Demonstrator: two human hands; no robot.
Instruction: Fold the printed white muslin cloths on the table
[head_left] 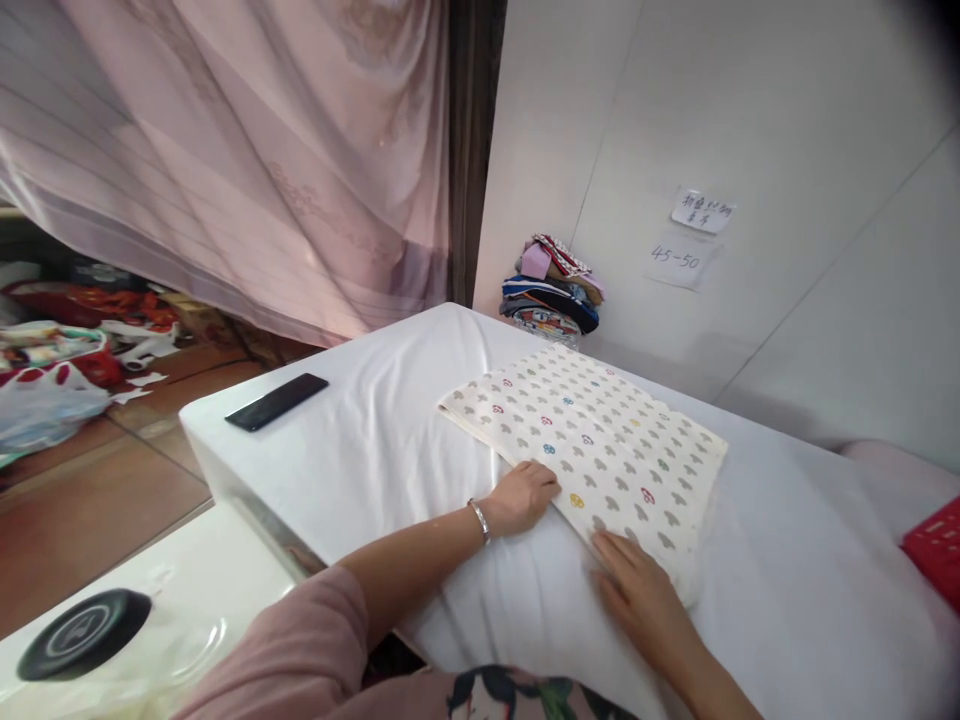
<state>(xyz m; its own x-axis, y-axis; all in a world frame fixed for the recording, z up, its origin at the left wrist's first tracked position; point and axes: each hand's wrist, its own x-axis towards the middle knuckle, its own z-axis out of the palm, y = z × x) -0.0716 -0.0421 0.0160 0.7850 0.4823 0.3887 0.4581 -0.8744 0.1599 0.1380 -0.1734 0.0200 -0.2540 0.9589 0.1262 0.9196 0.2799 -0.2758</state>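
A folded cream cloth (615, 440) lies flat on the white-covered table, printed with grey mushroom shapes and a few red, blue and yellow ones. At its near left edge my left hand (525, 497) is closed, fingers curled over the fabric; the thumb is hidden. Farther right along that edge is my right hand (637, 590), its fingers stretched out and touching the cloth near the closest corner. A silver bracelet (478, 522) circles my left wrist.
A black phone (277, 402) lies on the table (375, 430) at the left. Folded clothes (551, 290) are stacked by the wall. A round black object (84, 633) sits on a white surface at lower left. Something red (936, 550) stands at the right edge. A pink curtain (300, 150) hangs behind.
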